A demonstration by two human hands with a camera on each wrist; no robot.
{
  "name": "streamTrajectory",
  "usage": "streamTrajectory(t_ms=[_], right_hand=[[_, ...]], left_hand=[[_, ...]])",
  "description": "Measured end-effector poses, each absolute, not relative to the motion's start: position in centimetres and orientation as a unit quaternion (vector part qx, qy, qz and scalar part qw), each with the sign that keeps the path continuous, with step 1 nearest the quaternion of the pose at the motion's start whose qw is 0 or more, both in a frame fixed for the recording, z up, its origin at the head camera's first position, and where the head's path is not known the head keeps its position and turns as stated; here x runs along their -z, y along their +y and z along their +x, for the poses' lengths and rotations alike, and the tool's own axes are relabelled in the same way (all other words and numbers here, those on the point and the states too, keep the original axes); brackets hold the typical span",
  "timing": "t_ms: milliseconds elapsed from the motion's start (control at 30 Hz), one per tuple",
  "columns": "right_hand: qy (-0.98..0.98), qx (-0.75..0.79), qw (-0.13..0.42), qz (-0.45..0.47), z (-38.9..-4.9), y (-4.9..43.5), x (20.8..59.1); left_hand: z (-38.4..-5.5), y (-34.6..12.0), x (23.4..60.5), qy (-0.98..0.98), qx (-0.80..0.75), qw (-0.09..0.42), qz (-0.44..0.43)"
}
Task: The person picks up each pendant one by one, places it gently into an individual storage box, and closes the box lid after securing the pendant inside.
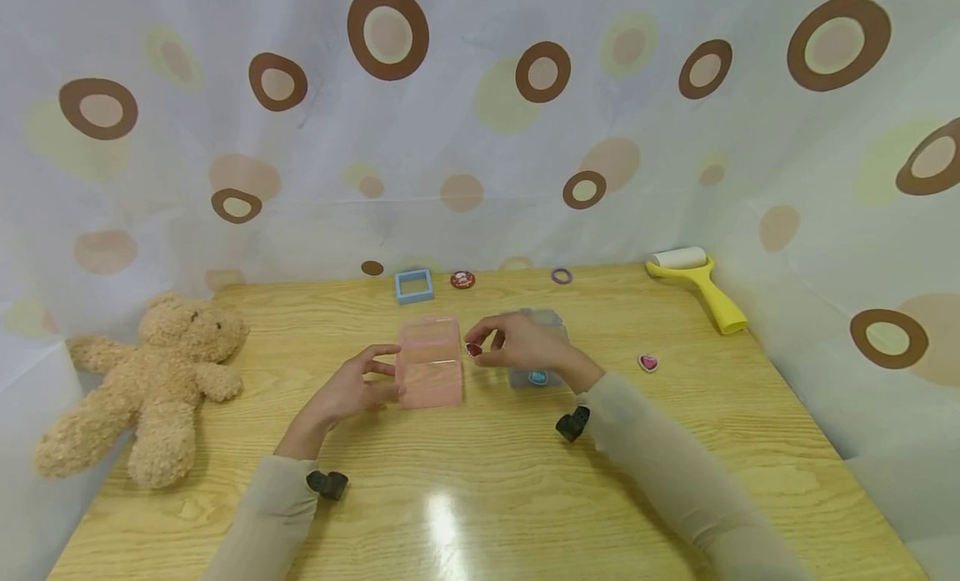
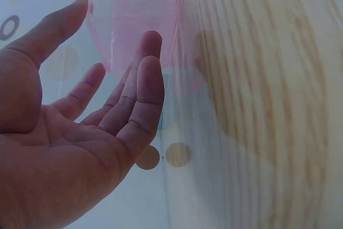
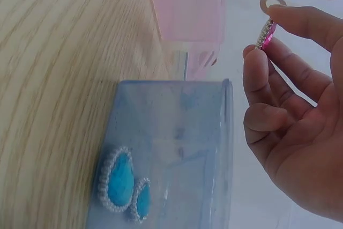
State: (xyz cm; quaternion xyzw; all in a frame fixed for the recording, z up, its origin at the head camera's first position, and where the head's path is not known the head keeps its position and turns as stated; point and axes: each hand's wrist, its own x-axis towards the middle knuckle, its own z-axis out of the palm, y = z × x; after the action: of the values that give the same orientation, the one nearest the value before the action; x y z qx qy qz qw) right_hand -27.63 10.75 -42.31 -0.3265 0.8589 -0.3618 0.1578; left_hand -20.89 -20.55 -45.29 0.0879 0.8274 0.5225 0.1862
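Observation:
My right hand (image 1: 521,343) pinches a pink-red gem (image 3: 266,35) with a silver beaded rim between thumb and fingertips. It is raised between a clear pink box (image 1: 429,389) and a clear bluish box (image 3: 177,127). My left hand (image 1: 352,389) is at the left side of the pink box, fingers spread and loosely bent, holding nothing; whether it touches the box I cannot tell. A blue gem (image 1: 537,378) with a beaded rim is at the near side of the bluish box; inside or against it is unclear. My right forearm partly hides that box.
A pink heart-shaped gem (image 1: 648,363) lies on the table to the right. Along the back are a blue square frame (image 1: 415,298), a red round piece (image 1: 462,279) and a purple ring (image 1: 562,276). A yellow-handled roller (image 1: 716,298) lies far right, a teddy bear (image 1: 157,381) left.

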Motion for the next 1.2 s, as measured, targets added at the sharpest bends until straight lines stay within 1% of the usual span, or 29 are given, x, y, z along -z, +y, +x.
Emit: streamTrajectory(t_ms=[400, 933, 1200], right_hand=[[0.854, 0.351, 0.165, -0.347, -27.7, 8.5, 42.7], [0.853, 0.331, 0.189, -0.357, -27.2, 6.0, 43.0], [0.857, 0.314, 0.179, -0.367, -27.4, 5.3, 43.5]], left_hand=[[-20.9, -20.6, 45.4, 0.822, -0.529, 0.191, 0.090], [-20.9, -20.4, 45.4, 0.832, -0.519, 0.176, 0.082], [-20.9, -20.4, 45.4, 0.834, -0.517, 0.173, 0.085]])
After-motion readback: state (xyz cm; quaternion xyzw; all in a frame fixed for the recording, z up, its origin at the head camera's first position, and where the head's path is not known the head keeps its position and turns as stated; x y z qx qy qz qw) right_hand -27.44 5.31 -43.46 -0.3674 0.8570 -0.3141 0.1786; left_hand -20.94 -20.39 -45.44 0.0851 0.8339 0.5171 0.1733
